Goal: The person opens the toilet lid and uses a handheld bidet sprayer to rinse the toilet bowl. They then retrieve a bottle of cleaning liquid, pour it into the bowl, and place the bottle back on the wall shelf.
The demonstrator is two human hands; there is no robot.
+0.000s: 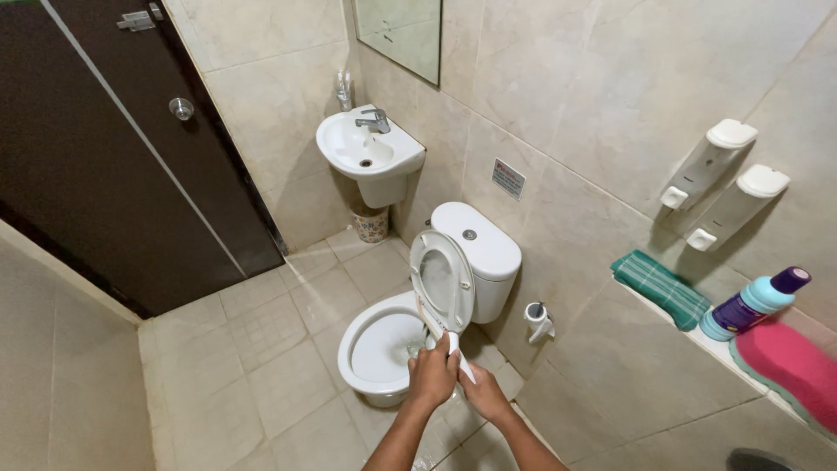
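Note:
A white toilet (377,349) stands against the tiled wall with its lid and seat (442,279) raised against the cistern (482,240). My left hand (433,375) and my right hand (484,397) both grip one white brush handle (455,349) over the bowl's right rim. The handle's far end points down into the bowl, and the brush head is hidden.
A white wall basin (370,155) with a tap hangs in the far corner above a small patterned bin (371,225). A dark door (122,148) fills the left. On the right ledge lie a green cloth (660,288), a bottle (754,303) and a pink item (785,362).

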